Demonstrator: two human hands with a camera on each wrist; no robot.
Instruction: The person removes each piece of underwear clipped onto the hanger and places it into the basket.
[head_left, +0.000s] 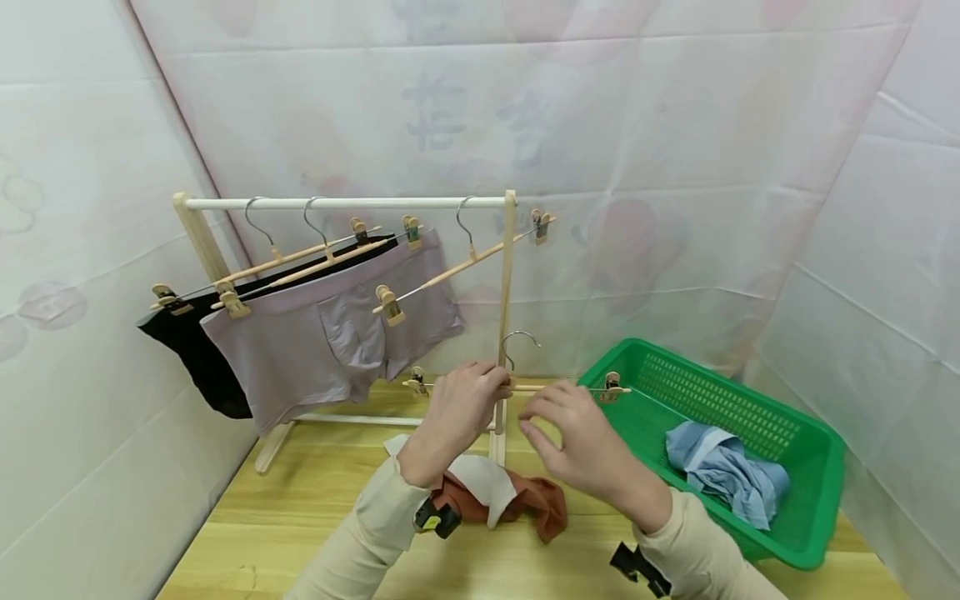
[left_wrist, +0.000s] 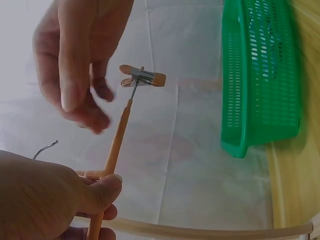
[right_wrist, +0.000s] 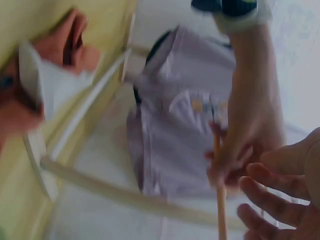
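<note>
In the head view my left hand point(head_left: 459, 415) grips a clip hanger point(head_left: 534, 387) near its middle, below the hook. The left wrist view shows the thumb and fingers around the hanger's tan bar point(left_wrist: 118, 137), with a clip point(left_wrist: 144, 76) at its far end. My right hand point(head_left: 583, 435) is just to the right, fingers loosely bent and holding nothing, close to the bar. Below the hands, a rust-brown and white garment point(head_left: 538, 498) lies crumpled on the wooden table point(head_left: 247, 533), partly hidden by the left wrist.
A rack point(head_left: 420, 202) stands at the left. On it hang lilac boxer briefs point(head_left: 300, 350), a black garment point(head_left: 197, 354) behind them, and a bare clip hanger point(head_left: 455, 271). At the right, a green basket point(head_left: 813, 467) contains a blue garment point(head_left: 738, 475).
</note>
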